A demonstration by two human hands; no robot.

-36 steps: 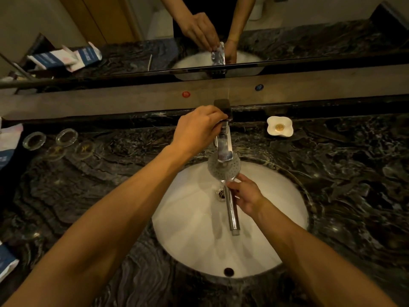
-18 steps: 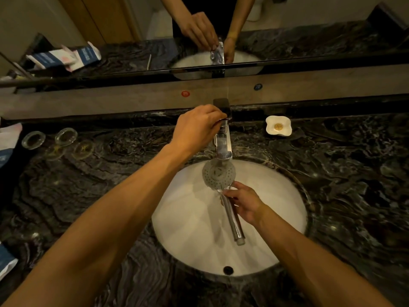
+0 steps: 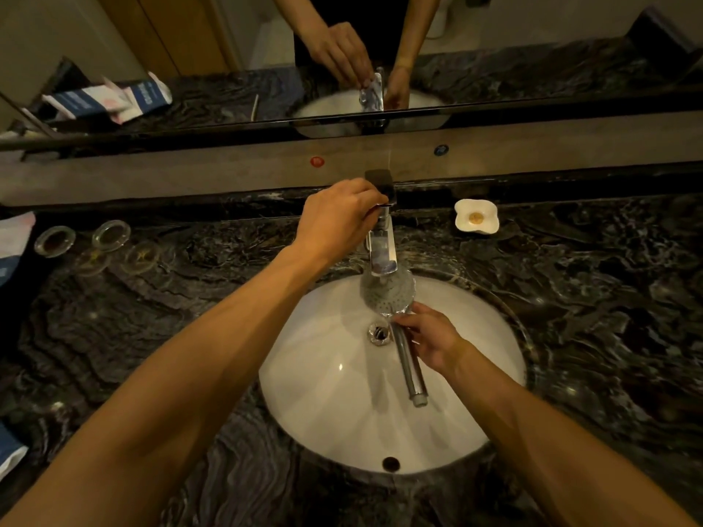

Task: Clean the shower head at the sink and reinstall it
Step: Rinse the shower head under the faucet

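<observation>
Two hands work here. My right hand (image 3: 430, 338) grips the shower head (image 3: 388, 294) at the neck of its handle, holding the face under the tap (image 3: 382, 249) over the sink (image 3: 475, 374). My left hand (image 3: 338, 218) curls over the tap lever. Chrome likely turns slippery when wet; the piece looks rigid and light, so grip near the neck.

The tap (image 3: 381, 241) stands behind the sink (image 3: 323, 393); the shower head (image 3: 388, 292) is under its spout, the dish (image 3: 476, 216) right of it, glass lids (image 3: 81, 241) far left.
</observation>
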